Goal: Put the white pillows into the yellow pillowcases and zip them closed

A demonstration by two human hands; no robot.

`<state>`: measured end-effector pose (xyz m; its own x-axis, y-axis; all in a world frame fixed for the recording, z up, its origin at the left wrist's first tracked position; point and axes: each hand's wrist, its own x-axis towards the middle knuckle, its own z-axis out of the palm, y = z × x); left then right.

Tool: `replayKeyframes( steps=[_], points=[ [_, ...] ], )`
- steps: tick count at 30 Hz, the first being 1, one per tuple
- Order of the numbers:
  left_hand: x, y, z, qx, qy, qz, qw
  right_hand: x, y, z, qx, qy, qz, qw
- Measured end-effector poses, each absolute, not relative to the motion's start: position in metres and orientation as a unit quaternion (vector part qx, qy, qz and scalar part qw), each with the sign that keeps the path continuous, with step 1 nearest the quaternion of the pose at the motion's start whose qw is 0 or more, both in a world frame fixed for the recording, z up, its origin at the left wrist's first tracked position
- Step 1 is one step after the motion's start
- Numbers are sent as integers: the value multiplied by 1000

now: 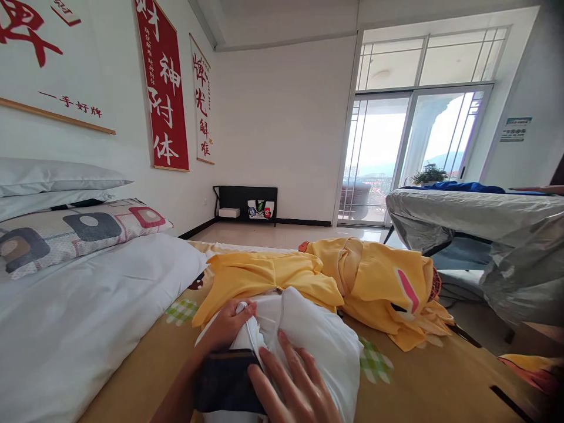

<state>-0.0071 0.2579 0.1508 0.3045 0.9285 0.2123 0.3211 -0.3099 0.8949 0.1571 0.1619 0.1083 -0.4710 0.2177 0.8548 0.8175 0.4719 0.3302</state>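
My left hand (229, 323) is closed around a bunched fold of a white garment (317, 335) lying on the bed. My right hand (295, 385) lies flat with spread fingers on the same white cloth, near its lower edge. A dark navy folded item (227, 382) sits under the white garment between my two forearms. Just behind the white garment lies a crumpled yellow garment (374, 282) with a pink patch.
The bed has a tan patterned sheet (423, 382). A white duvet (79, 317) and stacked pillows (66, 226) fill the left side. A silver-covered ironing board (476, 220) stands at the right. Glass balcony doors (409, 153) and a low black shelf (245, 204) are at the back.
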Motion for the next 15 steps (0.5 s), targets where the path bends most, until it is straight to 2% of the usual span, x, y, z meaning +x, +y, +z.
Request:
replayKeyframes(
  steps=[4,12,15],
  points=[
    [-7,266,150,706,413,413,399,165,162,123,-339,-782,-391,348],
    [-11,261,154,687,413,429,417,168,168,125,-339,-785,-340,391],
    [-10,258,154,695,406,426,412,171,170,126,-335,-807,-326,361]
  ],
)
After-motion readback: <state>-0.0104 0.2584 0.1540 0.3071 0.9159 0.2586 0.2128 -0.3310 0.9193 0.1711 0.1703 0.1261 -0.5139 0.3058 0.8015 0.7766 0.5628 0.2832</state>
